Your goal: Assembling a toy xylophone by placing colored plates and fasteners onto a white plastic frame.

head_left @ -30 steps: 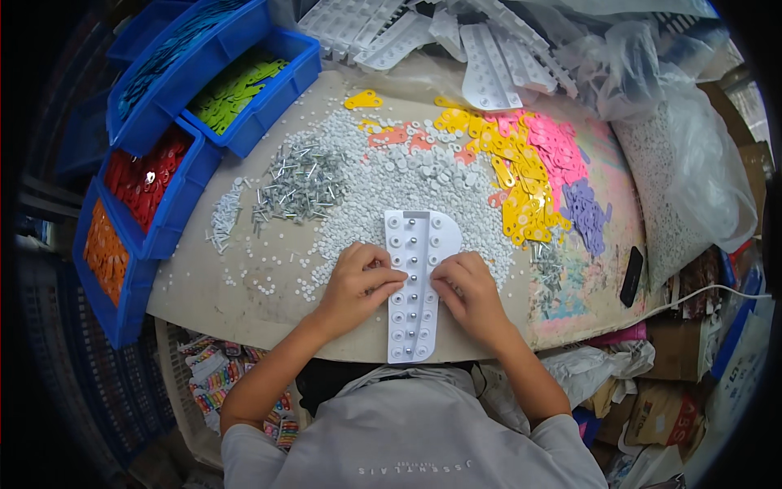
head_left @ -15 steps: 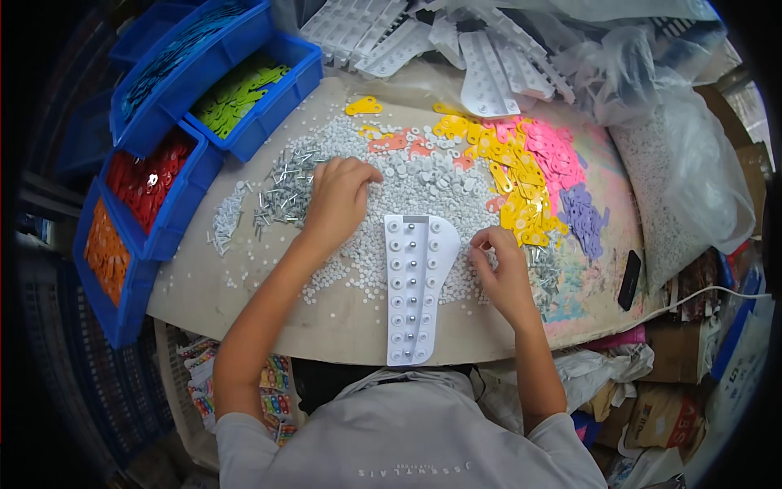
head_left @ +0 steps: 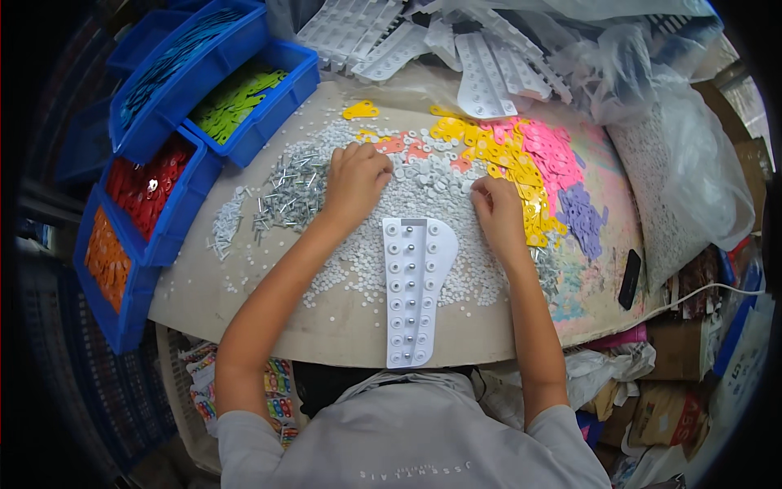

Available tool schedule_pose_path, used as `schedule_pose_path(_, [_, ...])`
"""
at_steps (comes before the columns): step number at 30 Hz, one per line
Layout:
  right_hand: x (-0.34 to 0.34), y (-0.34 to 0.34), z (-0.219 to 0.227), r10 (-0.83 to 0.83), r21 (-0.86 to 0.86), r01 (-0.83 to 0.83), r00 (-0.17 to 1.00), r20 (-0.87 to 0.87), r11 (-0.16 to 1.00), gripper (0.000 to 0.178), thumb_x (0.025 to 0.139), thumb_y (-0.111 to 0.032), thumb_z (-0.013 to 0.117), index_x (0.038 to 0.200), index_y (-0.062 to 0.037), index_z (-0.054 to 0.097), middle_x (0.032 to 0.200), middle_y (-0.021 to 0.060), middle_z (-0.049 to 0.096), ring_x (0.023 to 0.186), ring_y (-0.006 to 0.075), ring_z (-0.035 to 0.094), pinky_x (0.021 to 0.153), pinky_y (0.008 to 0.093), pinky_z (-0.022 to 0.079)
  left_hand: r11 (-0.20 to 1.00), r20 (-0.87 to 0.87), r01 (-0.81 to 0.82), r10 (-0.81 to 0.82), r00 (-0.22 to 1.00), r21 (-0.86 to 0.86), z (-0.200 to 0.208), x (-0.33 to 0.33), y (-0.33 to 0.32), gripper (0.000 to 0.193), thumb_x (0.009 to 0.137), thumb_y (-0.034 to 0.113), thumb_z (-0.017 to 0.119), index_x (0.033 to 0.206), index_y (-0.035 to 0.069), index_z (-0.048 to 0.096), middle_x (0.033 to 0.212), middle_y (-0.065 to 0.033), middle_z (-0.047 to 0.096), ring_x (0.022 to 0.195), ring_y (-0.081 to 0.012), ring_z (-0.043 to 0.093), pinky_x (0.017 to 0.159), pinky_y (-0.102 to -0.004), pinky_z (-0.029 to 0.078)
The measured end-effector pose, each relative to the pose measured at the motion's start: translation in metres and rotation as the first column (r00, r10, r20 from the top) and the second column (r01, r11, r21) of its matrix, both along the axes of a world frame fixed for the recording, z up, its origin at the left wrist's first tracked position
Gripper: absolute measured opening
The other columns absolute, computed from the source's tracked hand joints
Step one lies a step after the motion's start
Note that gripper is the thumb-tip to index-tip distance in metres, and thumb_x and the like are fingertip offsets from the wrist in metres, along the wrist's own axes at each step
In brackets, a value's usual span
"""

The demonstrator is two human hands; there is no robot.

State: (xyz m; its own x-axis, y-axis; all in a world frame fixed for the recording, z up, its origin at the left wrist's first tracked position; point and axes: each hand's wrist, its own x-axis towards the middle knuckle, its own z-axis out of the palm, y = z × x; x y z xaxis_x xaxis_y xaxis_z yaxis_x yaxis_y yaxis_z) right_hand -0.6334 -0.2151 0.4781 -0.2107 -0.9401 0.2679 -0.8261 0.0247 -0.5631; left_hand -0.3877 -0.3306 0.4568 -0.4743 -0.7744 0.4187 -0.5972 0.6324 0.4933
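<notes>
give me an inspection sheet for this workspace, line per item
surface: rounded beige tabletop, stained at the right, mostly covered in small parts
job's things: white tray with studs in two rows, at the near edge; white washers spread around it; metal pins
clutter: yellow tabs, pink tabs, purple tabs, dark flat object
grippers: left hand on the washers beside the pins; right hand on the washers by the yellow tabs
cables: white cable at the right
surroundings: blue bins with coloured parts on the left; empty white trays and plastic bags behind
</notes>
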Motion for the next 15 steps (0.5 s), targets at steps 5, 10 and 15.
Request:
schedule_pose_path(5, [0.002,0.0,-0.003,0.02,-0.01,-0.02,1.0,0.011,1.0,0.01,0.089,-0.004,0.069,0.093,0.0009,0.062,0.09,0.0167,0.065,0.089,0.0348,0.059,0.081,0.043,0.047,0.996,0.026,0.046,-0.044,0.999,-0.079,-0.003,-0.001,0.001,0.009,0.081,0.011,0.076,0.087,0.009,0.07,0.091,-0.0039,0.063,0.095,-0.0238,0.057,0.088,-0.0382,0.039])
schedule_pose_path(10, [0.007,0.01,-0.001,-0.028,-0.042,0.033,0.993,0.119,0.999,0.01,0.089,-0.003,0.069,0.09,0.0006,0.06,0.087,0.014,0.064,0.086,0.0301,0.059,0.079,0.0406,0.048,0.999,-0.007,0.0,0.0,1.0,0.048,0.013,0.002,0.016,0.01,0.084,0.01,0.075,0.092,0.008,0.069,0.09,-0.0064,0.064,0.095,-0.0245,0.058,0.088,-0.0394,0.04])
schedule_pose_path(15, [0.028,0.057,0.036,-0.027,0.082,0.0,0.947,0.321,0.997,0.009,0.09,-0.004,0.07,0.095,-0.0002,0.064,0.088,0.0106,0.065,0.09,0.0248,0.061,0.08,0.0353,0.047,0.903,-0.264,0.102,0.013,0.964,0.417,0.045,0.026,0.066,0.011,0.087,0.009,0.073,0.098,0.008,0.071,0.091,-0.008,0.067,0.094,-0.0254,0.06,0.09,-0.0387,0.043])
